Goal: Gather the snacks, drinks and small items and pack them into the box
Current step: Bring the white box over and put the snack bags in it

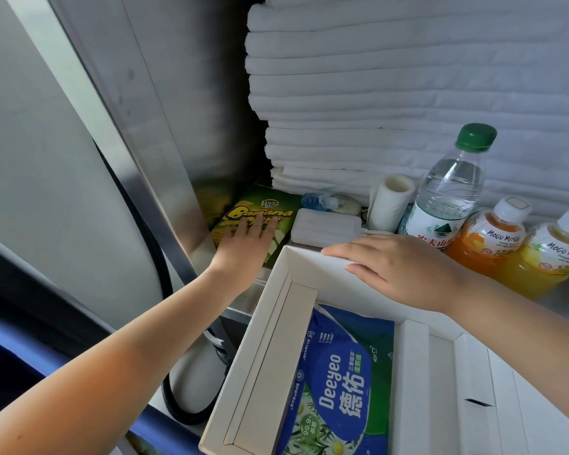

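Left hand (243,247) on chips pack (270,205)

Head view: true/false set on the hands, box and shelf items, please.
1. The left hand lies flat on the banana chips. True.
2. The box holds nothing. False: a wipes pack lies in it.
3. The right hand rests on the box's far rim. True.
4. The water bottle has a blue cap. False: the cap is green.
5. The orange juice bottle lies in the box. False: it stands outside, beside the water bottle.
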A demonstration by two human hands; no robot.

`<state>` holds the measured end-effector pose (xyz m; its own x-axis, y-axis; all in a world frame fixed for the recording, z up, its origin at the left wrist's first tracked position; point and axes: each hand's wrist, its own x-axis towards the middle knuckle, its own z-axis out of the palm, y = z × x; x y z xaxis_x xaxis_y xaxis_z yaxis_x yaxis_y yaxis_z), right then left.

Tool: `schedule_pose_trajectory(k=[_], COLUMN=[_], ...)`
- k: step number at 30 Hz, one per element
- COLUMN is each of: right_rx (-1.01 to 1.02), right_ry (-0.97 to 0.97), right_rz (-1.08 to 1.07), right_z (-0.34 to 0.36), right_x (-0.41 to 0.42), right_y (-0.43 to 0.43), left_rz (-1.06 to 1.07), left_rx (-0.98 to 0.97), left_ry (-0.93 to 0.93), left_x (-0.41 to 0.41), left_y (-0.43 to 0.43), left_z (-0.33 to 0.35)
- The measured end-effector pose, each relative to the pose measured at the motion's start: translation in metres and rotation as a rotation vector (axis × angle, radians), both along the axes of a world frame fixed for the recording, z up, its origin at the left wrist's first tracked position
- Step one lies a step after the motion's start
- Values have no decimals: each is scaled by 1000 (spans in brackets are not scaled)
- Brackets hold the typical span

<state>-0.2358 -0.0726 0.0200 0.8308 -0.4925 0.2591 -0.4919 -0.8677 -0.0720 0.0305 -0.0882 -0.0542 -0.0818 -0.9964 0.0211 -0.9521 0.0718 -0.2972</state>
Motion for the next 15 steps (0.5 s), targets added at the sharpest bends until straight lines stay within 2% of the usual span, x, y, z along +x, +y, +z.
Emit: schedule_pose_trajectory(k=[8,15], right_rx=[18,25], right_ry=[-19,-9], right_rz=[-3,-10], right_z=[-1,-1], right_x=[0,0], right_y=[0,0], left_rz=[-25,-51], left_rx=[-91,-195], left_ry=[-2,110], left_x=[-5,-3], left_y=[6,19], left_z=[30,58])
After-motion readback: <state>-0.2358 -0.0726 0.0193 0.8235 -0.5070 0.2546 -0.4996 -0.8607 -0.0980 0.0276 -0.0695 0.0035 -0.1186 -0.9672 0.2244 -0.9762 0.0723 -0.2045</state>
